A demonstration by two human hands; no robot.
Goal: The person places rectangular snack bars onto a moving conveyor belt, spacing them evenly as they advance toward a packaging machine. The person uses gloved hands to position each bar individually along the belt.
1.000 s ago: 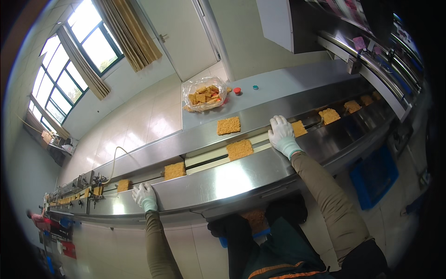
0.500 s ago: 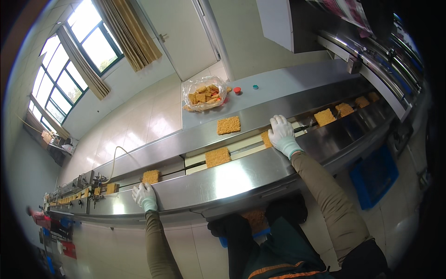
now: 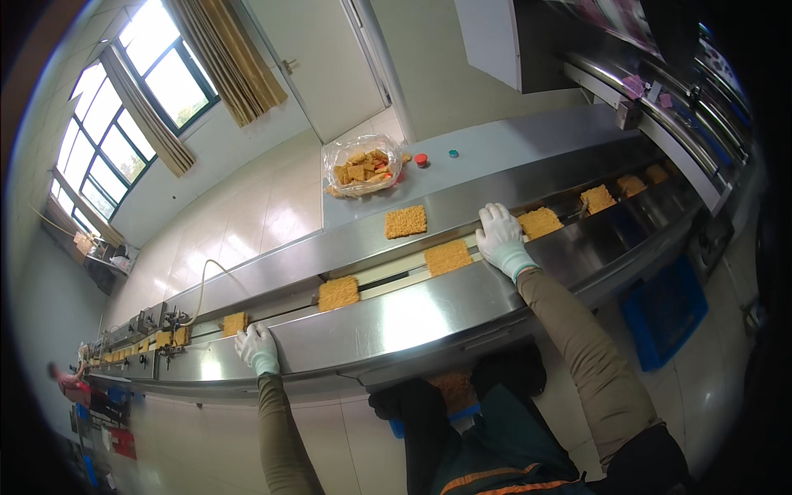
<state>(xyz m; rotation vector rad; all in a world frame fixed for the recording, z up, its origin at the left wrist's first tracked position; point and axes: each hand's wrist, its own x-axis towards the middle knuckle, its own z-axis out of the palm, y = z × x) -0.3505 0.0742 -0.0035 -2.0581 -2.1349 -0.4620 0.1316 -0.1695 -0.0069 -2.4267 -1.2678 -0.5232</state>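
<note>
A row of square, golden noodle cakes lies spaced along the channel of a long steel conveyor [image 3: 363, 334]. My left hand [image 3: 256, 346], in a white glove, rests on the near steel edge with its fingers loosely out, close to one noodle cake [image 3: 235, 322]. Reaching across the channel, my gloved right hand [image 3: 500, 238] lies with fingers stretched and grips nothing that I can see. It sits between a noodle cake [image 3: 448, 258] on its left and another noodle cake [image 3: 540, 222] on its right. One loose noodle cake [image 3: 406, 222] lies on the far steel ledge.
Beyond the conveyor, a clear plastic bag [image 3: 363, 167] of broken cakes stands on a grey table [image 3: 511, 148], beside a red cap [image 3: 421, 160] and a small green cap [image 3: 453, 153]. Machine rollers [image 3: 660, 99] rise at the right end. A blue crate [image 3: 667, 318] is on the floor.
The noodle cakes in the channel have moved to the right, and one has passed from beside or under my right hand to its right side. Both hands have stayed nearly still.
</note>
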